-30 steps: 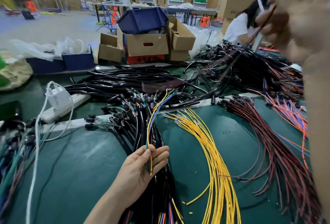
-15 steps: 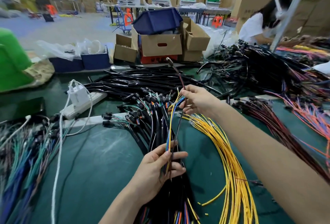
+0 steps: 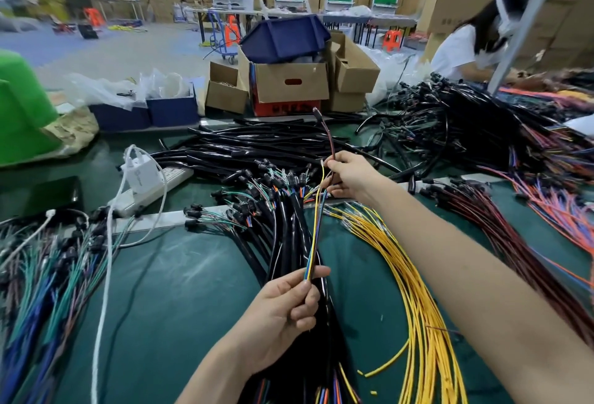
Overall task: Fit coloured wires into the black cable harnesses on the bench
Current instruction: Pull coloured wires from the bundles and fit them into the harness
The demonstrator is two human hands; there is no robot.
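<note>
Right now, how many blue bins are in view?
3. One blue bin sits upturned on the cardboard box at centre. A second bin and a third bin stand side by side further left, topped with plastic bags. More may be hidden behind the boxes.

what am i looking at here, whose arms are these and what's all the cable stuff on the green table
No machine here: one camera worn on a person's head looks down at their own bare hands. The left hand pinches a thin bundle of yellow and blue wires; the right hand, at the bundle's upper end, holds a dark red wire that sticks up. On the green bench mat lie black cable harnesses, loose yellow wires and a white power strip.
</note>
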